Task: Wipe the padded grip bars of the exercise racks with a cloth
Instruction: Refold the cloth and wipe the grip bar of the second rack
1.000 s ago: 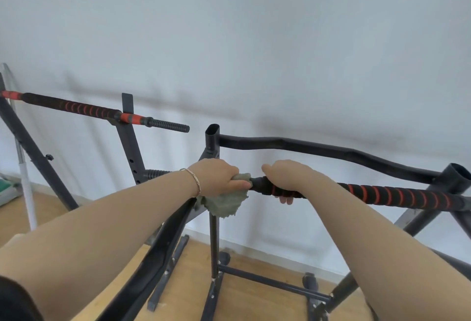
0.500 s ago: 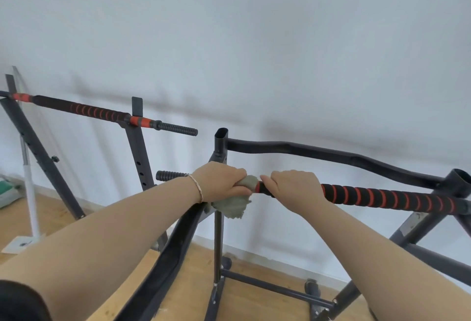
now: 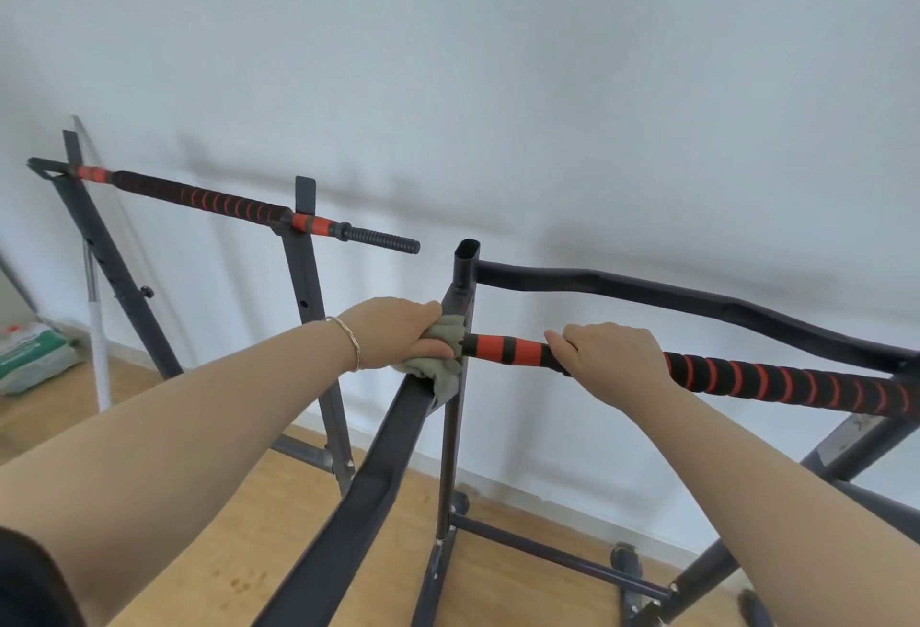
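To wipe well, the left hand (image 3: pixel 398 333), clenched round the grey-green cloth (image 3: pixel 446 328) at centre frame, should wrap the padded grip bar (image 3: pixel 776 380) fully and press evenly while the right hand (image 3: pixel 612 352) grasps it steady. The bar is black foam, orange-banded, running to the right edge.

Cloth (image 3: pixel 445 334) at the left end of the near padded bar (image 3: pixel 776 380), second padded bar (image 3: pixel 199 196) farther left
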